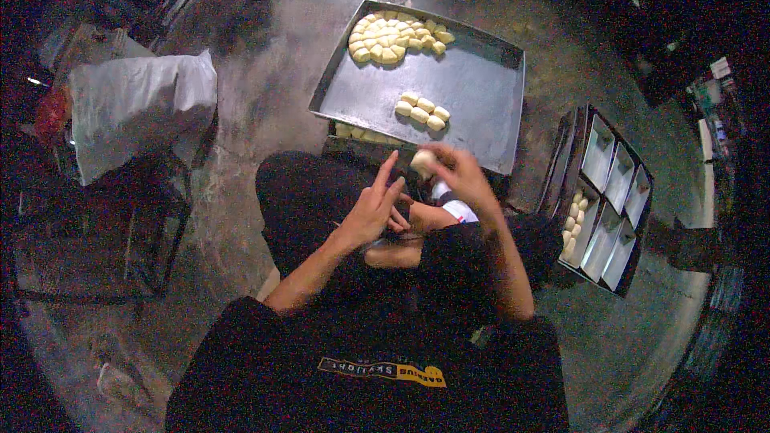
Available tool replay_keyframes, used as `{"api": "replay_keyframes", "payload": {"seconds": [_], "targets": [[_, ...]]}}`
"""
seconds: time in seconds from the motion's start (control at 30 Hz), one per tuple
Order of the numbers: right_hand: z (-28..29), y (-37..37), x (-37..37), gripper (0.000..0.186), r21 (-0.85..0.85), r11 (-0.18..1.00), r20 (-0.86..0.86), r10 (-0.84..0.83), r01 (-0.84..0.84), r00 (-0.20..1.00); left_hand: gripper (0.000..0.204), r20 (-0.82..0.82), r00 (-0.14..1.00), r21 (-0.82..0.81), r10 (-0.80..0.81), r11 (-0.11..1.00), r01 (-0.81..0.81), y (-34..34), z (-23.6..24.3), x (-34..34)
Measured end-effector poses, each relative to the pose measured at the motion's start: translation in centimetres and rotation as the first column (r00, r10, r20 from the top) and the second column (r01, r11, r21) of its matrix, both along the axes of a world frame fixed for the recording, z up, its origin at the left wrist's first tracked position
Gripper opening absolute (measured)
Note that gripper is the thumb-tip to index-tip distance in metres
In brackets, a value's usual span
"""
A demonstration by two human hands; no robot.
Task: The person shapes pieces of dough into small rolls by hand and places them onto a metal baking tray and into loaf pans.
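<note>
My right hand (459,172) grips a pale piece of dough (423,163) just past the near edge of a large metal tray (473,88). To its left, my left hand (375,207) hovers over my lap with its fingers stretched apart and nothing in them. Two short rows of smooth dough balls (419,114) lie on the near part of the tray. A cluster of many cut dough pieces (385,36) fills its far left corner. Part of the dough in my right hand is hidden by the fingers.
At the right stands a dark rack of rectangular baking tins (597,148); one tin holds a row of dough balls (574,220). More dough shows in a tray beneath the big one (361,134). A white sheet (144,104) drapes over a dark metal frame (96,297) at the left.
</note>
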State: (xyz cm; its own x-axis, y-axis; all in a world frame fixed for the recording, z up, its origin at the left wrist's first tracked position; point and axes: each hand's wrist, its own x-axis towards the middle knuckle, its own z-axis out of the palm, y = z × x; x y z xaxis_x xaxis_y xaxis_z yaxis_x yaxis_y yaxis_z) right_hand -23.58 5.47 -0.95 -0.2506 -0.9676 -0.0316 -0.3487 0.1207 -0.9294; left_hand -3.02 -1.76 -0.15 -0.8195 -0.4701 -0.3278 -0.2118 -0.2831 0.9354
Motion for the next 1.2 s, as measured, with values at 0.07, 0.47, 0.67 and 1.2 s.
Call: {"api": "replay_keyframes", "payload": {"seconds": [0.07,0.47,0.67,1.2], "targets": [[-2.4,-2.1,-4.4,0.031,0.038,0.984,-0.126,-0.169,0.175,0.978,0.061,-0.015,0.998,0.077,0.066,0.995,-0.065,-0.8,0.0,-0.5],[-13.3,-6.4,-10.3,0.040,0.101,0.960,-0.597,-0.152,0.262,0.788,0.055,-0.119,0.986,0.277,0.116,0.958,-0.079,-0.7,-0.5,3.5],[-9.6,-9.5,-13.4,0.024,0.001,0.979,-0.796,-0.123,0.204,0.592,0.060,-0.146,0.980,0.335,0.138,0.939,-0.082,-2.0,-0.3,3.5],[-14.4,-23.1,-19.2,0.028,0.004,0.863,-0.271,-0.486,0.506,0.831,0.053,-0.141,0.957,0.370,0.255,0.910,-0.189,-4.7,0.9,3.2]]}}
